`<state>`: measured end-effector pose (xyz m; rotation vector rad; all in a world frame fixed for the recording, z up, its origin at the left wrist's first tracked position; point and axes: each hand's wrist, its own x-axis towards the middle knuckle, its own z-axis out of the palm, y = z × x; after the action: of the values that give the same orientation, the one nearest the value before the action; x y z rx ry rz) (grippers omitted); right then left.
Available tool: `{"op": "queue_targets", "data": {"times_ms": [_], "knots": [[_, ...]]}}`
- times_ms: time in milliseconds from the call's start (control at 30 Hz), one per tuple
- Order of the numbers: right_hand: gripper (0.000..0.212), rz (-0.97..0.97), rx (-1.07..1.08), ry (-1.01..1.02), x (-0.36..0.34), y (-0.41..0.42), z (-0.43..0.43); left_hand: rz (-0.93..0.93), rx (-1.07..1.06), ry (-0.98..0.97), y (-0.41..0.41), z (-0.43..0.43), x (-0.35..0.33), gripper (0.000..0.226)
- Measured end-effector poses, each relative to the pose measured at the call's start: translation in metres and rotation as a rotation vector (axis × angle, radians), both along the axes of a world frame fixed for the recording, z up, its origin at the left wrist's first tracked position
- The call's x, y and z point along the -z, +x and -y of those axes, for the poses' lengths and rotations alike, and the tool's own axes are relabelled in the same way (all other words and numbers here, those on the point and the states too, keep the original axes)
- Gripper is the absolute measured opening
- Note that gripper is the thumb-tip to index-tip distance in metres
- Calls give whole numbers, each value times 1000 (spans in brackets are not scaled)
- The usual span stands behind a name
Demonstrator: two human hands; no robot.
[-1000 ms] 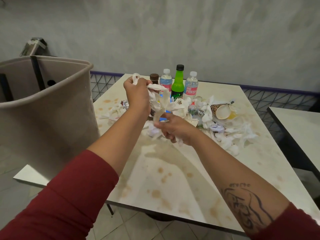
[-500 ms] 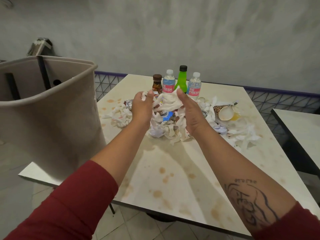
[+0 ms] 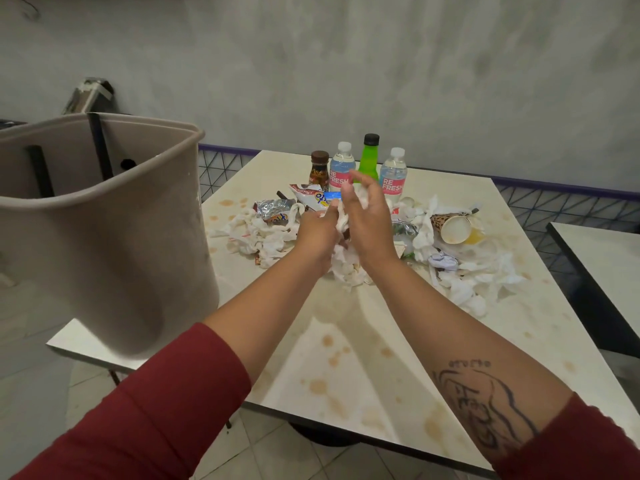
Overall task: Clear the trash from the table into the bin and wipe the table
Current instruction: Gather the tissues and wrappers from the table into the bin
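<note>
Over the middle of the stained table (image 3: pixel 346 358), my two hands squeeze a wad of crumpled white napkins (image 3: pixel 348 268) between them. My left hand (image 3: pixel 317 233) grips the wad from the left, its fingers hidden in the paper. From the right, my right hand (image 3: pixel 370 223) presses against it with fingers nearly straight. More napkins and foil snack wrappers (image 3: pixel 273 213) lie to the left, and a paper cup (image 3: pixel 455 228) on its side lies among napkins (image 3: pixel 467 278) to the right. A beige bin (image 3: pixel 104 220) stands at the table's left edge.
A small brown bottle (image 3: pixel 319 168), two "Refresh" water bottles (image 3: pixel 342 168) (image 3: pixel 393 174) and a green bottle (image 3: pixel 369 157) stand upright behind the pile. A second table (image 3: pixel 602 258) sits to the right. A grey wall and blue mesh railing run behind.
My hands have drawn closer together, pressing the napkin wad tighter and lower over the table. The view has shifted slightly, so the bin looks nearer.
</note>
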<state>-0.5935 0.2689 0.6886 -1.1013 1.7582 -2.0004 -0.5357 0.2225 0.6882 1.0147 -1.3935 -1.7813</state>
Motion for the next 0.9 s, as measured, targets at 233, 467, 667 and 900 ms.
{"op": "queue_targets", "data": {"times_ms": [233,467,667,900], "knots": [[15,-58,74,61,2,-6,-1,31,23,18,6,0,-22,30],[11,-79,169,17,-35,-2,15,22,72,-134,38,6,-63,26],[11,-63,144,-130,-101,27,46,56,-151,-502,71,21,-119,19],[42,-106,-17,-189,-162,105,89,151,-275,-814,152,56,-172,48]]}}
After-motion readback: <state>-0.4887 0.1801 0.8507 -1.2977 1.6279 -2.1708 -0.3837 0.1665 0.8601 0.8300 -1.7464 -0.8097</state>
